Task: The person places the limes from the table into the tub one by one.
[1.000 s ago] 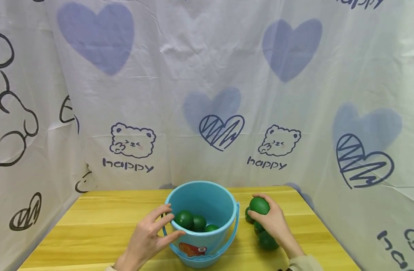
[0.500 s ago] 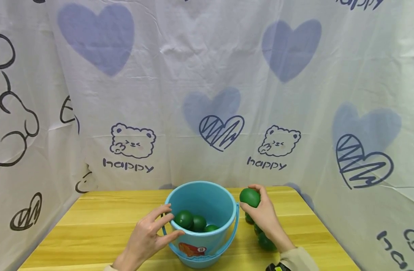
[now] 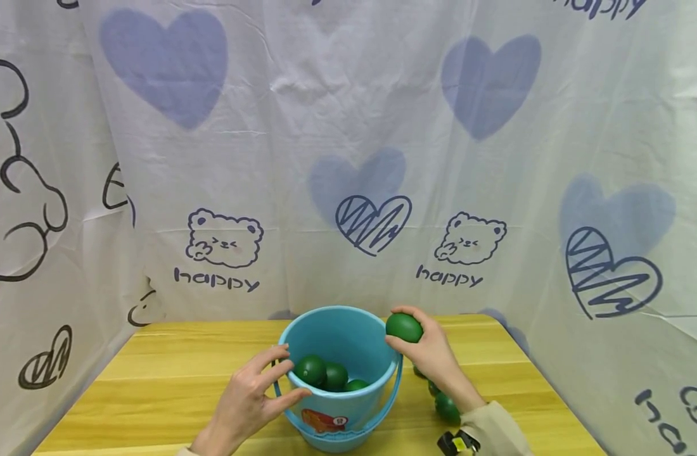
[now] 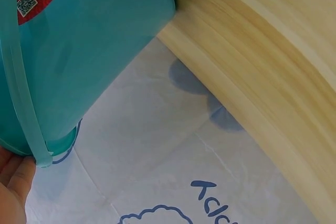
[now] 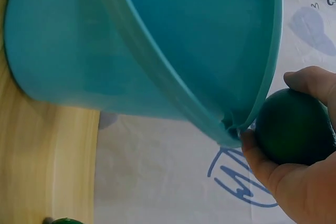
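Head view: nearest, the left hand (image 3: 242, 392) holds the left side of a blue bucket (image 3: 357, 408) at its rim, thumb and fingers apart. Loose green fruits (image 3: 447, 408) lie right of the bucket on the wooden table (image 3: 200, 354), partly hidden by the right arm; more dark fruits (image 3: 311, 370) sit inside it. Farther off, the right hand (image 3: 434, 351) grips an oval fruit (image 3: 404, 327) between thumb and fingers, long axis roughly crosswise, just beside the right rim. The bucket's mouth lies left of it. Behind hangs a printed cloth (image 3: 354, 95).
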Tool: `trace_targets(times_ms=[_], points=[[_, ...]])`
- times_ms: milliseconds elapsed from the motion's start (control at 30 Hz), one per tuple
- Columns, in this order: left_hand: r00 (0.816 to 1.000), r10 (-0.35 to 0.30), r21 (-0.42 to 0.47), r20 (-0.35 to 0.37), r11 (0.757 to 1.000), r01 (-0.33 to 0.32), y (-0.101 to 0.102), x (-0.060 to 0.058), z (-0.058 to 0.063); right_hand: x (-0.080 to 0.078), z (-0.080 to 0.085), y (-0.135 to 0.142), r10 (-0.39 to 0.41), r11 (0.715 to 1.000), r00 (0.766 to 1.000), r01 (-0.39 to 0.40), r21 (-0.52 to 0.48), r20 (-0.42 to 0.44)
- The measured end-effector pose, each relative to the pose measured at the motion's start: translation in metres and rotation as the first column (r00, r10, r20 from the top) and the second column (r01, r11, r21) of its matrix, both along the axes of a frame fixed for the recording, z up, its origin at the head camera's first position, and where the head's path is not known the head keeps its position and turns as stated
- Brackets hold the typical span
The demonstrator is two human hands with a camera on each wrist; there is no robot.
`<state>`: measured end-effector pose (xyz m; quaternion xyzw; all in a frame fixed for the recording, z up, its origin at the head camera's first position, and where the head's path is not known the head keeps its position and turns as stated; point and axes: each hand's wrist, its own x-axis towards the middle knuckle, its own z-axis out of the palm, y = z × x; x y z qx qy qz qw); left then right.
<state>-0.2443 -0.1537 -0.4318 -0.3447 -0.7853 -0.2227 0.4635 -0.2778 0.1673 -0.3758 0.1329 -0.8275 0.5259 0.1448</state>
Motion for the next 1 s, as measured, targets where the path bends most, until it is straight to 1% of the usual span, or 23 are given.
trace_targets(times_ms=[133,300,533,700,800,1000], points=[[1.000,-0.003,0.007,0.008,1.000,0.003,0.000,0.001,0.000,0.000,0.003,-0.007,0.025,0.999,0.999,-0.024,0.032,-0.027],[1.000,-0.014,0.023,0.027,1.000,0.013,0.000,0.002,-0.002,0.000,0.002,-0.017,0.063,0.995,0.997,-0.060,0.075,-0.035],[0.999,-0.019,0.038,0.035,0.999,0.017,0.000,0.001,-0.002,0.000,0.004,-0.027,0.076,0.991,0.994,-0.066,0.119,-0.076],[0.998,-0.016,0.041,0.058,0.999,0.014,0.000,0.002,-0.003,-0.004,0.003,-0.030,0.084,0.990,0.992,-0.072,0.124,-0.097],[0.998,-0.020,0.049,0.065,0.999,0.017,0.000,0.003,-0.004,-0.006,0.001,-0.030,0.087,0.989,0.992,-0.075,0.126,-0.093],[0.999,-0.032,0.061,0.039,0.998,0.029,0.001,0.002,-0.004,-0.008,0.000,-0.033,0.076,0.991,0.993,-0.065,0.119,-0.094]])
